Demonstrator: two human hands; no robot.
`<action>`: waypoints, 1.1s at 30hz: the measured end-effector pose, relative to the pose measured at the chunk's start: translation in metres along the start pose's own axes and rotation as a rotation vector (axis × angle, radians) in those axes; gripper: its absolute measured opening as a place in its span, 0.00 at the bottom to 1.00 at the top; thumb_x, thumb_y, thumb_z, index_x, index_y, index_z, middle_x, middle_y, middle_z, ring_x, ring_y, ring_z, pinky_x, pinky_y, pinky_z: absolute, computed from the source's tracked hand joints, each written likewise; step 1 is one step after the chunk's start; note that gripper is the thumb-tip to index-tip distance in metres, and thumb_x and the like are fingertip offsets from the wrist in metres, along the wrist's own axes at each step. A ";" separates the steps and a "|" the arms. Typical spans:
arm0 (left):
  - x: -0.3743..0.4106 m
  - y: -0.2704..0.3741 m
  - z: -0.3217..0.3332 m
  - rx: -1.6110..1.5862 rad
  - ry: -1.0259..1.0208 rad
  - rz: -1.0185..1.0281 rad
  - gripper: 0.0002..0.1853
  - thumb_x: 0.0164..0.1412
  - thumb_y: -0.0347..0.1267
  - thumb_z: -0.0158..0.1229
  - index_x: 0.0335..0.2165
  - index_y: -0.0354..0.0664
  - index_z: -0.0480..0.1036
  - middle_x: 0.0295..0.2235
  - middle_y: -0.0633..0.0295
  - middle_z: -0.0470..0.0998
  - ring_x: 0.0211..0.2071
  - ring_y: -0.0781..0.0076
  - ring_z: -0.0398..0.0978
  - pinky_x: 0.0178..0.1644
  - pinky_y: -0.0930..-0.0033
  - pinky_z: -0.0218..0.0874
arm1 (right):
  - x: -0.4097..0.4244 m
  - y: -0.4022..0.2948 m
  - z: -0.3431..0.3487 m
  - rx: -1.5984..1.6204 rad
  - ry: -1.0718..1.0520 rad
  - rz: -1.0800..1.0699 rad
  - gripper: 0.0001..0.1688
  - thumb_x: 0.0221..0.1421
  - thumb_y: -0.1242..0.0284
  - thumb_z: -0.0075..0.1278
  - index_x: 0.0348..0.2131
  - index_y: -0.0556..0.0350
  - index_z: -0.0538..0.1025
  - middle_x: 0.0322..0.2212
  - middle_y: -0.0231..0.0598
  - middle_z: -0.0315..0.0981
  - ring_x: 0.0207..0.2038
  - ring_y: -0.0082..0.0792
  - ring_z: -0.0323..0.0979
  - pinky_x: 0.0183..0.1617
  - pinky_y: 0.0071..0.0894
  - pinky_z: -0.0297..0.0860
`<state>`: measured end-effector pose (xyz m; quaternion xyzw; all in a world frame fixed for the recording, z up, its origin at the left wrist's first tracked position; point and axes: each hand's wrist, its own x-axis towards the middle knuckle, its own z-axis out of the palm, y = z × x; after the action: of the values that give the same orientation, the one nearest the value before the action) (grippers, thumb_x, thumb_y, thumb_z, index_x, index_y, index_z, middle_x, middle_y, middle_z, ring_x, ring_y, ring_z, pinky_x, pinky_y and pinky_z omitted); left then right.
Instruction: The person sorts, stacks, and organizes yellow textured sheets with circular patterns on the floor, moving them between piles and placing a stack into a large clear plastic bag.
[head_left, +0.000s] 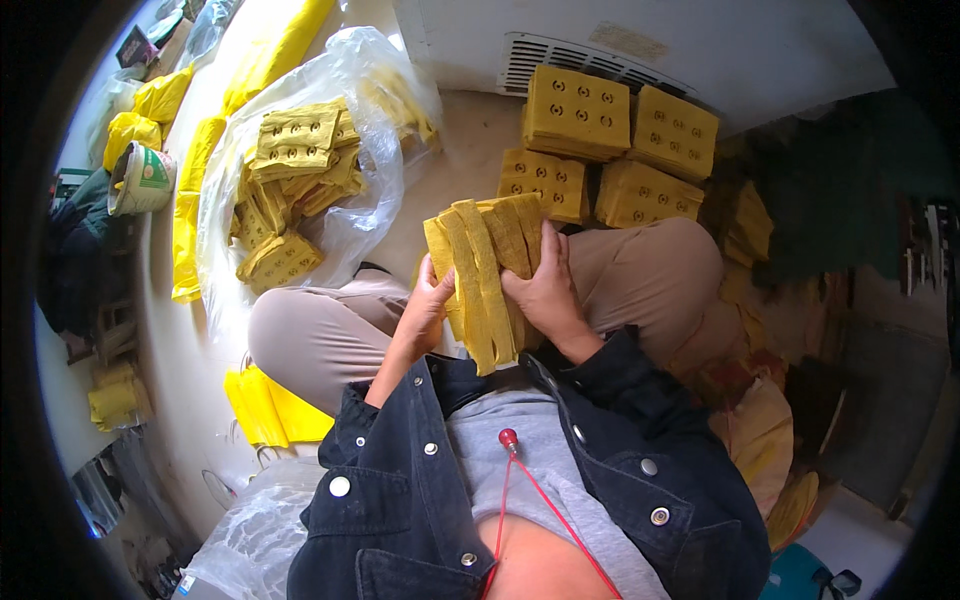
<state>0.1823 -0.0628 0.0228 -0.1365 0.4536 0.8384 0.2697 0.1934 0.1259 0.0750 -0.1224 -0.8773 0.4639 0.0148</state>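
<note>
A loose bundle of yellow-brown paper sheets (480, 277) is held over my lap, its layers fanned and partly folded down towards my chest. My left hand (431, 304) grips the left edge, with the thumb on top. On the right side my right hand (551, 285) clasps the same bundle, its thumb on the near face and its fingers behind the far edge. Beyond the bundle stand several neat stacks of yellow paper (577, 112) with rows of punched marks. To the left, an opened clear plastic bag (382, 195) holds a jumbled heap of similar punched paper (296, 142).
Bright yellow plastic packaging (196, 217) lies along the left, by a white and green bucket (142, 180). A yellow folded sheet (274, 409) rests near my left knee. Behind the stacks is a pale panel with a vent grille (577, 60). Crumpled clear plastic (247, 517) lies lower left.
</note>
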 end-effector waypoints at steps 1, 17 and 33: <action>0.001 0.002 0.001 0.012 0.002 -0.015 0.40 0.57 0.45 0.64 0.60 0.42 0.53 0.53 0.60 0.68 0.54 0.67 0.67 0.57 0.62 0.60 | 0.001 -0.001 0.000 -0.010 -0.010 0.016 0.51 0.41 0.66 0.59 0.60 0.63 0.53 0.49 0.60 0.58 0.54 0.59 0.60 0.59 0.47 0.60; 0.043 0.033 0.021 0.308 -0.076 -0.084 0.37 0.53 0.43 0.69 0.53 0.36 0.60 0.45 0.57 0.73 0.45 0.69 0.73 0.49 0.66 0.66 | -0.009 0.015 -0.040 1.178 -0.433 0.422 0.58 0.51 0.51 0.61 0.64 0.50 0.42 0.61 0.43 0.50 0.65 0.37 0.48 0.67 0.38 0.49; 0.128 0.034 0.057 0.862 -0.110 0.081 0.38 0.59 0.41 0.63 0.60 0.35 0.57 0.49 0.47 0.73 0.51 0.67 0.70 0.52 0.67 0.64 | 0.000 0.077 0.024 1.555 0.147 0.738 0.36 0.45 0.61 0.58 0.53 0.51 0.65 0.47 0.38 0.67 0.51 0.39 0.65 0.56 0.41 0.64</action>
<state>0.0591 0.0121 0.0168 0.0516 0.7520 0.5884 0.2926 0.2059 0.1481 -0.0011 -0.3843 -0.2115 0.8987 -0.0004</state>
